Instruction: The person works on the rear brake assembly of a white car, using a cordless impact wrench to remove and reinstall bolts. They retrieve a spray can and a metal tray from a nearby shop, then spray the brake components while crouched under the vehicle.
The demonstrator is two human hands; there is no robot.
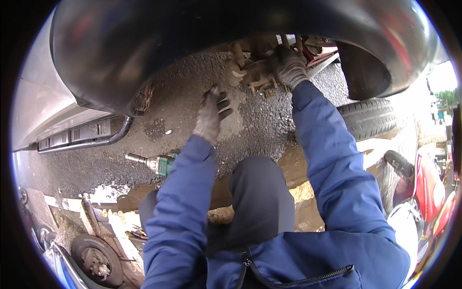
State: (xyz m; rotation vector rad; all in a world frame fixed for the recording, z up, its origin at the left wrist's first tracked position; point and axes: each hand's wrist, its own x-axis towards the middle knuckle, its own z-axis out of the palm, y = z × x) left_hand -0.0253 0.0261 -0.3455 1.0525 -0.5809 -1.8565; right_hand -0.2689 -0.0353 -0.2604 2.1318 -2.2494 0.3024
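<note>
Both my hands wear dirty grey work gloves. My left hand (210, 113) hovers over the asphalt with its fingers apart and holds nothing. Up inside the wheel well, my right hand (290, 66) reaches in against the right side of the brown, dusty brake assembly (260, 74). Its fingers are in shadow among the parts, so their grip is hidden. Below my left hand, partly behind my left sleeve, a green power wrench (164, 165) with a long metal socket lies on the ground.
The dark fender (159, 33) of a vehicle arches overhead. A tire (368, 118) lies beside my right forearm. A side step (89, 135) runs along the left. A wheel (96, 260) is at lower left, and a red motorcycle (428, 185) stands at right.
</note>
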